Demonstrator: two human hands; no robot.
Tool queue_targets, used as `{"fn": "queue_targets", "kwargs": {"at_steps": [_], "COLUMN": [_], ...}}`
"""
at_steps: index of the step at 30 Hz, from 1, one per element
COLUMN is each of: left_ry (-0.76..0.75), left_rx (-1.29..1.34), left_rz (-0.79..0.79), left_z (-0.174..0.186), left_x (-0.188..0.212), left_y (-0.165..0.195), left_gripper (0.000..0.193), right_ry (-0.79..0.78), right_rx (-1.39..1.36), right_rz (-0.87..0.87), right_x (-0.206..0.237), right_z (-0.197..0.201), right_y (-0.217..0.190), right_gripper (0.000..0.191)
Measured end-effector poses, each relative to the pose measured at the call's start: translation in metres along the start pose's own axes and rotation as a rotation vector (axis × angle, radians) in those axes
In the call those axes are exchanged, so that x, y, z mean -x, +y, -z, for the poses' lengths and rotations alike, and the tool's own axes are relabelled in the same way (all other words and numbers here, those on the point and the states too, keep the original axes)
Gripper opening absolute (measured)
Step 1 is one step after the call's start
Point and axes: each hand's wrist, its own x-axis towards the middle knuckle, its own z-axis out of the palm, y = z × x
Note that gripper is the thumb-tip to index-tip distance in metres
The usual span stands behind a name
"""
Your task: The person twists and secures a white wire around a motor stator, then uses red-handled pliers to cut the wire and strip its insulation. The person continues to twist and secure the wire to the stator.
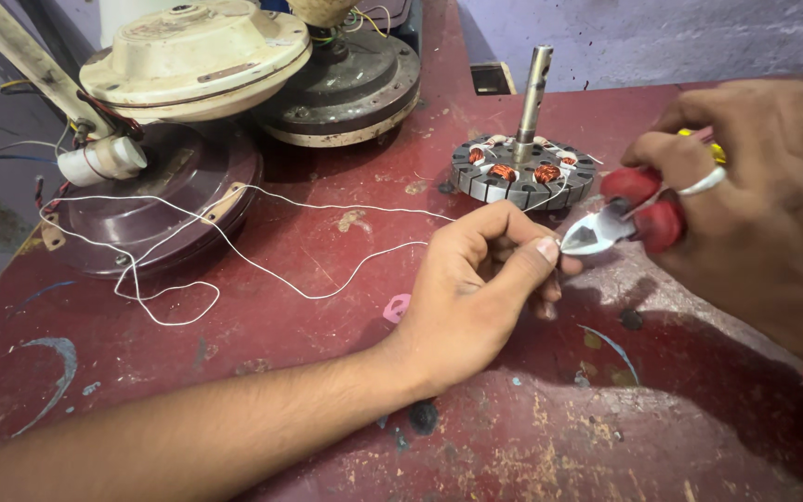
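The worn red worktop (262, 344) lies bare in front of the hands; its far edge is crowded. One white wire (234, 249) loops leftward across it. The left hand (480, 279) pinches the wire's end. The right hand (755, 200) grips one pair of red-handled pliers (620, 218), nose pointing left at the pinch. One motor core (522, 167) stands behind, shaft upright; three fan housings (197, 56) sit far left.

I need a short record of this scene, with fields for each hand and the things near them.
left hand: pinches the end of a thin white wire
right hand: grips red-handled cutters, tip at the left fingertips
behind the hands: motor stator with copper coils and upright shaft
far left: fan motor housings
surface: worn red table
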Motion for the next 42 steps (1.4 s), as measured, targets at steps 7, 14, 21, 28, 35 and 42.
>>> {"fn": "queue_targets", "kwargs": {"at_steps": [7,14,21,28,35,42], "left_ry": [-0.025,0.039,0.053,0.082,0.038,0.024], "left_rx": [-0.040,-0.037,-0.004,-0.033,-0.088,-0.127], "left_rz": [-0.013,0.021,0.050,0.085,0.058,0.055], "left_z": [-0.001,0.003,0.003,0.000,0.000,0.000], "left_x": [0.002,-0.005,-0.007,-0.009,-0.002,0.001], "left_y": [0.002,0.003,0.003,-0.001,0.002,0.006], "left_gripper": [0.013,0.012,0.011,0.013,0.017,0.016], "right_ry": [-0.076,-0.207,-0.368,-0.446,-0.051,0.041], "right_rx": [-0.314,-1.238,-2.302,-0.917,-0.124,0.075], "right_rz": [-0.146,-1.154,-0.776,-0.515,-0.104,0.026], "right_x": [-0.001,0.007,0.028,0.017,0.004,0.008], "right_z": [0.002,-0.022,-0.041,-0.011,0.000,0.000], "right_y": [-0.002,0.024,0.049,0.020,0.005,0.009], "right_gripper": [0.031,0.052,0.067,0.076,0.057,0.038]}}
